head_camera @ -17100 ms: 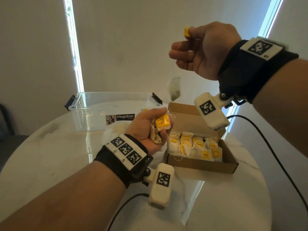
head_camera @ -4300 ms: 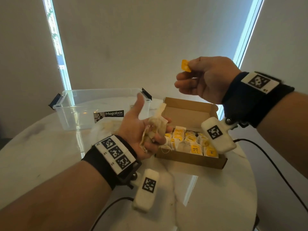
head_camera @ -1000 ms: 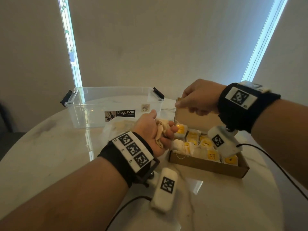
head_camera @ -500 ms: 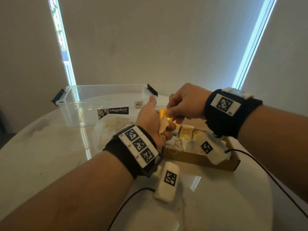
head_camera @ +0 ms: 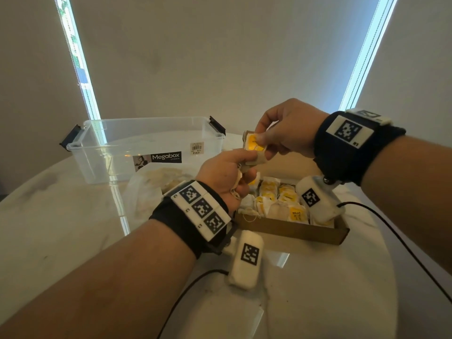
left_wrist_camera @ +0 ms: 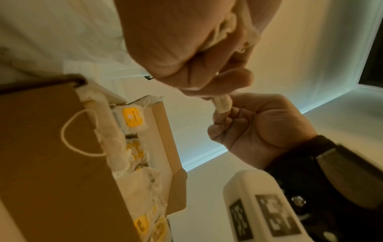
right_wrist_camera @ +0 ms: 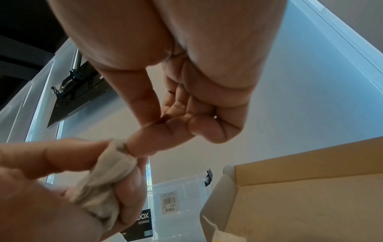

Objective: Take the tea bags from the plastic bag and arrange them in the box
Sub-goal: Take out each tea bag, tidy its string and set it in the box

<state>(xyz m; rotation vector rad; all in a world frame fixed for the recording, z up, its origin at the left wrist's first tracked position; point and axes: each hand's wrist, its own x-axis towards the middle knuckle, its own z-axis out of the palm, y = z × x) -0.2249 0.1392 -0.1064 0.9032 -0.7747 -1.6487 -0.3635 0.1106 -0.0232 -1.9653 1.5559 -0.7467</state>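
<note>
Cardboard box (head_camera: 291, 231) open; two hands (left (head_camera: 225, 178), right (head_camera: 286, 128)) pinch one tea bag (head_camera: 254, 149).

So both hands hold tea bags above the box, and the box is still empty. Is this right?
Not quite: the box is not empty. The head view shows many tea bags with yellow tags already lying in it. The rest holds: the left hand and the right hand do hold tea bags above it.

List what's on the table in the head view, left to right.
Clear Megabox storage bin → plastic bag of tea bags → left hand gripping tea bags → cardboard box of tea bags, with the right hand above it pinching a yellow tag.
</note>
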